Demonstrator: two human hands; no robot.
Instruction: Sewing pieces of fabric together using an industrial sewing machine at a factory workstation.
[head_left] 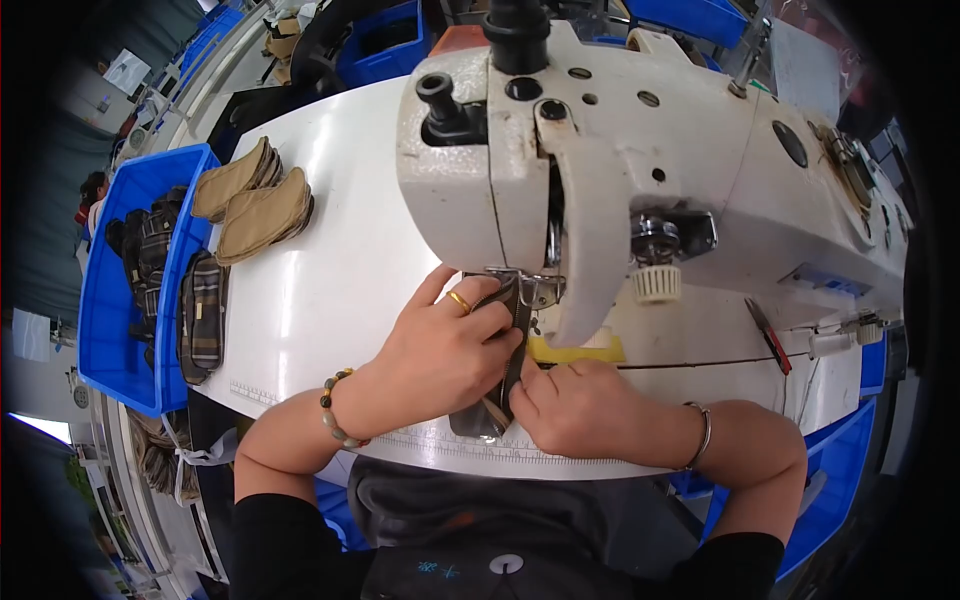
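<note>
A dark brown fabric piece with a zipper [472,421] lies under the needle area of a white sewing machine [690,160], its near end close to the table's front edge. My left hand [445,345], with a ring and a beaded bracelet, presses and grips the piece with bent fingers just left of the presser foot [540,290]. Lower down, my right hand [590,408] pinches the right edge of the same piece between thumb and fingers. Both hands cover much of the fabric, and the needle tip cannot be made out.
Tan fabric pieces [265,215] lie stacked at the table's far left. A plaid pouch [203,315] stands beside a blue bin [125,370] holding dark plaid items. Right of the machine's needle lies a yellow strip [585,352]; farther right are red-and-black snips [768,336].
</note>
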